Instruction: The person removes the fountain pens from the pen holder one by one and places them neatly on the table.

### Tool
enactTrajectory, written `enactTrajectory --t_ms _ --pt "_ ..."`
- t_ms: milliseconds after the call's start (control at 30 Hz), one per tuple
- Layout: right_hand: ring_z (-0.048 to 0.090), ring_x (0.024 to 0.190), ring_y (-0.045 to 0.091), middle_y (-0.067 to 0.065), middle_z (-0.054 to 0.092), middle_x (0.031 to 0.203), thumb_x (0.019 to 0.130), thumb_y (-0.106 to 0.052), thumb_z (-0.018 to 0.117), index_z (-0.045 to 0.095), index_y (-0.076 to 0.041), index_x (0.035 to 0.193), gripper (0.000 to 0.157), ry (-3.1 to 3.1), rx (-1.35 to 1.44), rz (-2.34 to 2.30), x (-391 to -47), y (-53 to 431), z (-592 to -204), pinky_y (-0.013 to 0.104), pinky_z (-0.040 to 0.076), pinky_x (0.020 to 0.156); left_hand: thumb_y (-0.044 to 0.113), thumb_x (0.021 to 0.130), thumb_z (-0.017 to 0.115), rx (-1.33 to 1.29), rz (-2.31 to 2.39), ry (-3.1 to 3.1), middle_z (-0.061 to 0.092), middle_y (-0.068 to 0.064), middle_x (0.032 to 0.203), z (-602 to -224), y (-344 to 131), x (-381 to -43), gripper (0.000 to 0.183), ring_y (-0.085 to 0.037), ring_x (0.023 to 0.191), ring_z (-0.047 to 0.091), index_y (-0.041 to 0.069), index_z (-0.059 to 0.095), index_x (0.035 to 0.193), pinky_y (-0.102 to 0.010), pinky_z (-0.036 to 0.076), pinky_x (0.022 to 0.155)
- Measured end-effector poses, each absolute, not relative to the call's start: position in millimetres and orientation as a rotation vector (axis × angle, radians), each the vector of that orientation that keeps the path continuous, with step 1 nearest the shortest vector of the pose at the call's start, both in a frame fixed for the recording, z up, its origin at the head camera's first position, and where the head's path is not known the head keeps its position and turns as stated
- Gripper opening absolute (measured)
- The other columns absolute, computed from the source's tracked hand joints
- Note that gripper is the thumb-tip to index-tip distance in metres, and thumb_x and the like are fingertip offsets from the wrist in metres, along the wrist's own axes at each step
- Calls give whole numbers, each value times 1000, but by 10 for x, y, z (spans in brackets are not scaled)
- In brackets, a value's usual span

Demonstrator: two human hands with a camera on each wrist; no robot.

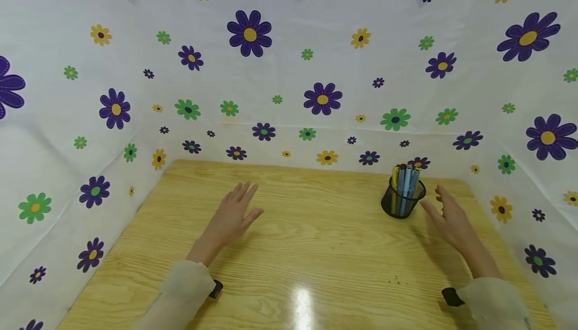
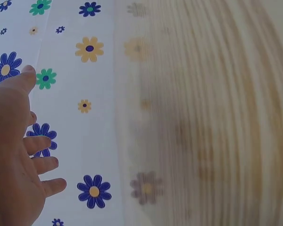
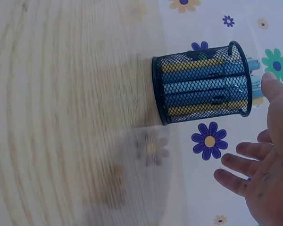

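A black mesh pen cup [image 1: 397,204] stands upright toward the table's back right, with several yellow, blue and dark pens [image 1: 408,179] poking out of it. Just to its right, my right hand [image 1: 453,222] hovers with fingers spread and holds nothing. The right wrist view has the same mesh cup [image 3: 203,84] beside the thumb and loosely extended fingers of that hand [image 3: 273,165]. Over the left half of the table is my left hand [image 1: 230,214], fingers extended and thumb apart, holding nothing. Its palm [image 2: 14,155] shows in the left wrist view.
The light wood-grain table [image 1: 307,229] has a bright reflection near its front. White cloth [image 1: 289,79] printed with purple, yellow and green flowers hangs behind it and along both sides. Small dark specks [image 1: 396,280] lie at the front right. Both sleeves carry a dark wrist strap.
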State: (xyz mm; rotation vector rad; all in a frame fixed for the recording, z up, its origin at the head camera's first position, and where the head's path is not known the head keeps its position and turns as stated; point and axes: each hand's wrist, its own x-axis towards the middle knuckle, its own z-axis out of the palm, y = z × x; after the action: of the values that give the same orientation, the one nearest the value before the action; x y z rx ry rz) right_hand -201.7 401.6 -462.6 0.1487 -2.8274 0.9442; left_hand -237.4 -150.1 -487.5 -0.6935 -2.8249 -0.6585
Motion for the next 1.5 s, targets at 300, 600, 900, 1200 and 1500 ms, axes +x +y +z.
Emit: enactTrajectory --t_ms 300,600,900,1200,1500 --pt "34 133 65 46 26 153 113 -36 40 9 14 159 74 -2789 163 1018 -2104 4003 -4666 75 36 100 45 108 53 -753 -763 -2809 29 -20 166 -4851 -1194 -2365 71 -42 153 23 8 30 164 -64 23 119" --pt "34 136 63 45 26 154 114 -35 41 8 10 161 73 -2769 191 1098 -2158 3976 -4695 74 35 101 44 108 53 -815 -819 -2777 37 -20 162 -4919 -927 -2387 69 -40 147 37 7 32 163 -58 31 118" --pt "38 134 62 44 30 153 113 -27 44 10 12 160 70 -2717 194 1209 -2212 3924 -4704 74 35 101 50 110 44 -783 -893 -2808 36 -12 164 -4936 -696 -2467 67 -31 149 35 14 29 164 -51 29 120" --pt "46 131 56 41 40 149 111 -26 50 21 11 159 67 -2646 172 1293 -2295 3804 -4762 73 37 102 51 110 40 -770 -1016 -2788 36 -11 164 -4973 -501 -2544 66 -31 150 35 12 32 163 -51 30 120" --pt "43 134 56 40 39 149 110 -29 54 18 9 160 73 -2665 185 1356 -2297 3509 -4761 71 37 105 47 111 43 -753 -1064 -2778 36 -10 164 -4990 -397 -2534 63 -32 148 38 14 33 163 -53 34 118"
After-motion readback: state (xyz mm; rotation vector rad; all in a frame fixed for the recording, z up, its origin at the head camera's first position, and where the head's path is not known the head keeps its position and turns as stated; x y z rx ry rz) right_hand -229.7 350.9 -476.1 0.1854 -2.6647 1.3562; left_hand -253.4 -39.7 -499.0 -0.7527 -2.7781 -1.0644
